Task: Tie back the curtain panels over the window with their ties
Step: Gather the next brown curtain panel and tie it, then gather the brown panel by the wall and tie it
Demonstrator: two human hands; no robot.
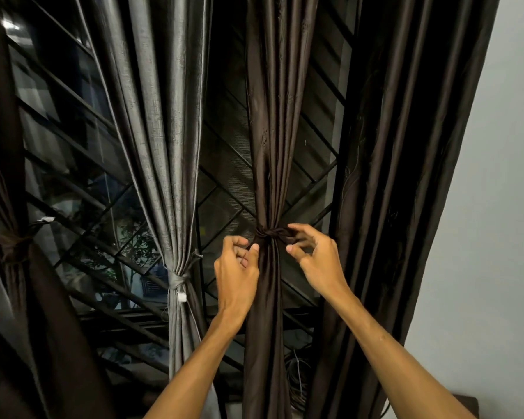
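Your left hand [236, 269] pinched the tie [270, 233] knotted round the brown curtain panel [277, 116]; your right hand [318, 261] curled beside it, grip unclear.

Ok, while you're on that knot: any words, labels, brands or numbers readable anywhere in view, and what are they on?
No text can be read anywhere in this view.
White tag hanging at the grey tie: too small, no print can be made out.
White scrap near the left brown tie: too small and blurred to read.
Middle brown tie between the hands: no label shows.
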